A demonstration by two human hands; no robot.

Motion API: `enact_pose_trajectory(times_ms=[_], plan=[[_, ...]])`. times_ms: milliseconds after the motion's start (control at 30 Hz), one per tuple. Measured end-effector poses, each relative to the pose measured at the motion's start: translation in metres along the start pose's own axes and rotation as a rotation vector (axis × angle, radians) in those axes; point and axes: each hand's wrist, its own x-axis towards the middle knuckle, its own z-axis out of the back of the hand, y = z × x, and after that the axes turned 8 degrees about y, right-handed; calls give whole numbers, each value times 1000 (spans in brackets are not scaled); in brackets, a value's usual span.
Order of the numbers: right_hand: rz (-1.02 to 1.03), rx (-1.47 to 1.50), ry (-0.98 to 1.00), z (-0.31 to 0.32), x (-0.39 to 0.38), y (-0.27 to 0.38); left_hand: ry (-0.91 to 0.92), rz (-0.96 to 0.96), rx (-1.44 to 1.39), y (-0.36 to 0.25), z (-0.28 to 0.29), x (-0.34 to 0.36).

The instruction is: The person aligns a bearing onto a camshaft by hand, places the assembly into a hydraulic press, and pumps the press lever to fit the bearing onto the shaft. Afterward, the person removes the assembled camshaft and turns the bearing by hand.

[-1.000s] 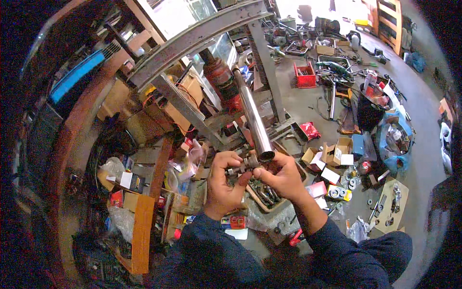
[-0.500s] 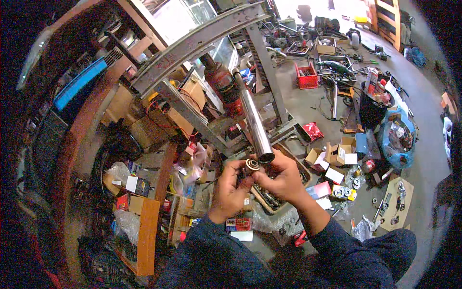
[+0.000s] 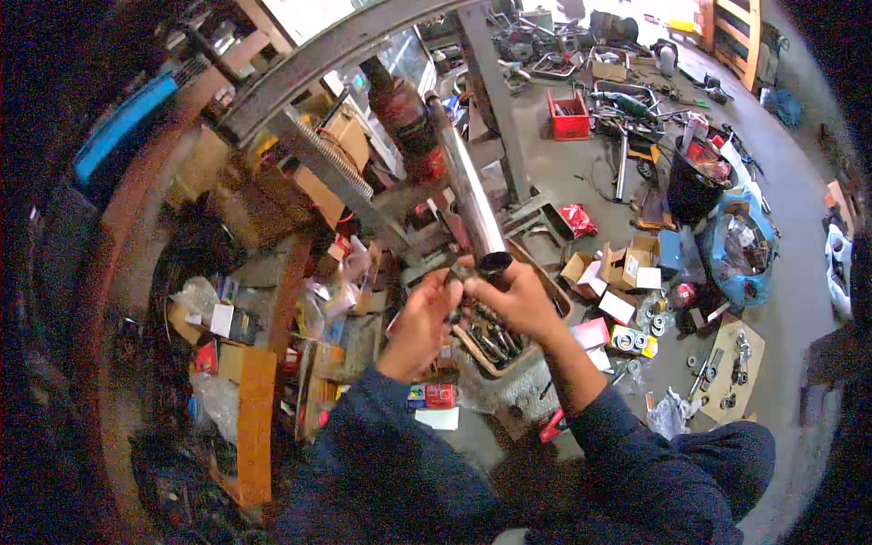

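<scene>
A shiny metal tube (image 3: 474, 200) slants down from beside a red bottle jack (image 3: 407, 127), its dark open end above my right hand. Just left of that end, a small ringed metal part (image 3: 461, 272) is pinched between my two hands, blurred and partly covered by fingers. My left hand (image 3: 420, 320) is closed at its left side, with thumb and fingers drawn together. From the right, my right hand (image 3: 520, 300) is curled in, its thumb against the part; its other fingers are partly hidden beneath the tube's end.
A grey steel press frame (image 3: 495, 100) surrounds the jack. Below my hands lies a tray (image 3: 498, 371) of metal tools. Opened cardboard boxes (image 3: 627, 265), bearing rings (image 3: 629, 340), a red crate (image 3: 569, 118) and a black bucket (image 3: 695, 191) crowd the right floor. An orange-brown board (image 3: 257, 427) stands left.
The view has shifted, so the surroundings sit further left and higher. My hands stay together by the tube's end; the small part's ringed face, plain before, is now blurred and more covered.
</scene>
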Motion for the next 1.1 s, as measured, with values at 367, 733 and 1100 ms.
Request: enact_pose_trajectory(times_ms=[367,733,1100], plan=[[-208,-251,-253,16,39,-62,-84,-258,336,40,72,59],[-116,-351,-255,18,108,-35,8,-539,393,65,135,177],[-286,-474,-175,58,185,-114,-418,-77,-367,115,105,223]])
